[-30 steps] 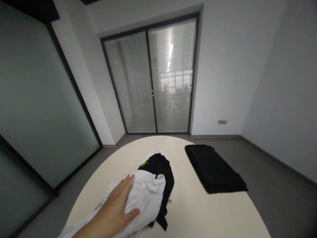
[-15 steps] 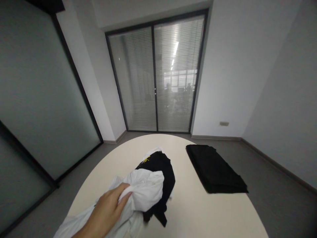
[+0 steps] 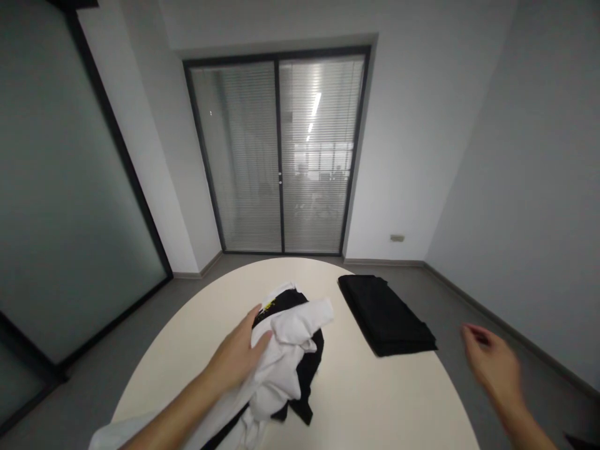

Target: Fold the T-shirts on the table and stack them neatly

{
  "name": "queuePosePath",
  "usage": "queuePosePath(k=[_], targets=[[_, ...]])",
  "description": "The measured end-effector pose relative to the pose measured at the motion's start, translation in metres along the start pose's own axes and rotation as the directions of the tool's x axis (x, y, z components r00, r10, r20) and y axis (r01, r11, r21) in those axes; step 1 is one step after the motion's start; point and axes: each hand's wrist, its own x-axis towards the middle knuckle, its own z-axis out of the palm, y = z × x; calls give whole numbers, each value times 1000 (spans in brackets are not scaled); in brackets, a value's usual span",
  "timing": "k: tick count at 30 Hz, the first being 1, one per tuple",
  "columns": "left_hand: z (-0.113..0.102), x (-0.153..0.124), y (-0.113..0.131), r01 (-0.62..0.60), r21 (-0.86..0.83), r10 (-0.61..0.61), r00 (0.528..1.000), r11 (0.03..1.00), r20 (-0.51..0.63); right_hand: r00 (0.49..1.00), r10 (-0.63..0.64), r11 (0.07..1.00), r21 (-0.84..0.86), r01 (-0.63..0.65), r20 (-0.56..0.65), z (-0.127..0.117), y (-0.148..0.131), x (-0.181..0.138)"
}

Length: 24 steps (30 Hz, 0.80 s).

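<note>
A crumpled white garment point(image 3: 276, 381) lies on the left part of the round table, stretching to the near edge. My left hand point(image 3: 241, 350) has hold of it near its far end, thumb and fingers on either side of the cloth. Beneath it is a black garment point(image 3: 309, 362) with a yellow print and some white cloth at its far end. Off to the right, past the table's edge, my right hand point(image 3: 494, 362) hangs in the air, slightly blurred. Its fingers are curled together and no object shows in them.
A flat, folded black cloth stack point(image 3: 384, 319) lies at the right side of the cream round table point(image 3: 365, 400), reaching its edge. Behind stand glass doors with blinds point(image 3: 281, 156). A frosted glass panel point(image 3: 70, 206) is on the left.
My right hand has come into view at the right. My left hand has moved right and forward with the white garment, whose far end now extends further right over the black one. The view has shifted.
</note>
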Motion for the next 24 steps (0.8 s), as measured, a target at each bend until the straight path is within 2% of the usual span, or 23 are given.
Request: queuePosePath(k=[2,4,6,8,10,12,13,15,17,18,19,20,21,23,24], targets=[[18,-14,-11,-151,196,143,988,969,55,985,-97,994,69,88,140,29,-24,24],[27,-25,-14,-249,317,215,967,915,139,958,-139,986,-50,156,251,51,-47,35],[27,-28,-11,-287,369,224,953,884,206,940,-75,975,-172,139,334,63,-65,31],[19,-21,-2,-296,349,236,950,889,205,952,-34,959,-259,117,305,64,-79,17],[7,-8,8,-312,250,294,950,916,109,980,-53,942,-317,113,191,58,-94,0],[-3,7,16,-333,168,350,933,928,-79,985,-143,936,-309,167,99,44,-112,-14],[-5,13,19,-328,156,349,928,932,-134,980,-167,939,-285,191,106,35,-124,-19],[-3,19,21,-285,193,307,947,939,-92,969,-206,948,-220,232,135,13,-151,-28],[9,19,22,-255,246,263,965,935,3,940,-312,942,-81,325,139,-15,-184,-38],[16,17,23,-264,248,264,964,932,37,917,-384,923,25,384,104,-30,-201,-45],[23,14,27,-286,225,283,958,931,49,892,-452,883,150,445,20,-47,-218,-54],[29,10,32,-315,178,311,949,932,49,867,-484,822,278,496,-116,-64,-236,-66],[34,5,38,-339,119,336,941,933,45,818,-524,721,388,575,-237,-83,-253,-80],[38,-5,53,-345,-1,345,938,939,33,683,-587,468,506,724,-434,-120,-284,-112],[37,-10,61,-336,-52,337,941,941,30,616,-628,356,528,771,-476,-139,-298,-129]])
